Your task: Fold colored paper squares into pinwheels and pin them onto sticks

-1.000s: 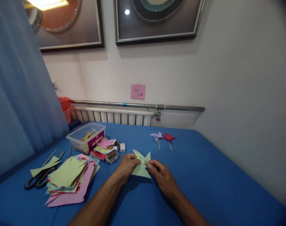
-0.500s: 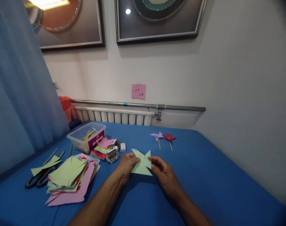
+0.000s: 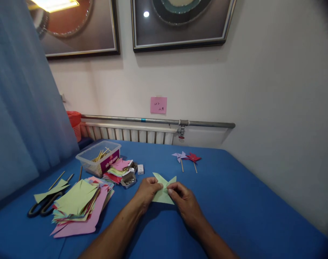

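A light green paper square with slits cut in from its corners is held between my two hands, just above the blue table. My left hand pinches its left side, thumb on top. At its right side my right hand grips a corner flap between thumb and fingertips, near the middle of the sheet. Two finished pinwheels lie farther back: a lilac pinwheel and a red pinwheel, each on a thin stick.
To the left lie a stack of cut paper sheets and black-handled scissors. Behind them are a clear plastic box of sticks, smaller paper pieces, an open box of metal pins and a small white box. A wall stands behind.
My right hand has moved left toward the sheet's middle, bringing the right corner flap inward. My left hand keeps its hold on the left side.
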### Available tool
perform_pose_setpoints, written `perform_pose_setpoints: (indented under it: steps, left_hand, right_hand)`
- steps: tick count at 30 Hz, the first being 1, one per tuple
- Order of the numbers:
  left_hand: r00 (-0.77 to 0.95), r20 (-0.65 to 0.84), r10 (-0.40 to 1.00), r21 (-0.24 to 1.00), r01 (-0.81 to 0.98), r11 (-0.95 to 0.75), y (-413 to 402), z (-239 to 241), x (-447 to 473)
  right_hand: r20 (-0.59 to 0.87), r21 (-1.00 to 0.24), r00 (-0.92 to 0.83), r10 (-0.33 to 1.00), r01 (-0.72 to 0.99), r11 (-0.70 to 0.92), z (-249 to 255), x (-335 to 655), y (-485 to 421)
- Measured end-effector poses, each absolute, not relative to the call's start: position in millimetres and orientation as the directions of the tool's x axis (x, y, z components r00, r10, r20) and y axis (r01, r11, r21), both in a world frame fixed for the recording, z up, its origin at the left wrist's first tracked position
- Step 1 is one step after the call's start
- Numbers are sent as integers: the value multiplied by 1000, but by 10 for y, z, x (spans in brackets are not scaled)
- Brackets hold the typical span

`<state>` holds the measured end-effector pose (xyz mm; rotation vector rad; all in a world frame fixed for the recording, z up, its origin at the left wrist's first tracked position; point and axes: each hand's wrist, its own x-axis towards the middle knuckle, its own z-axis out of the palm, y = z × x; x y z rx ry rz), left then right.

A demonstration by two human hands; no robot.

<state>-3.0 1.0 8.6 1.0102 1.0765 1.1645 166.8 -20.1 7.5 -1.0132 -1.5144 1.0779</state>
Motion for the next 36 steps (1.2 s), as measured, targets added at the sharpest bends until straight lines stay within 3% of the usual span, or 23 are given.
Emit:
perform_pose_setpoints:
  steps: [30,36]
  left_hand:
    - [107,-160,981,943,-279,184,-69,115,113]
    - [139,-157,978,922,-334,195,-74,116,119]
  right_hand:
    - [186,-981,11,983,57,185,-112,1510,-159]
    - [214,-969,65,975,136,204,-67,1516,-172]
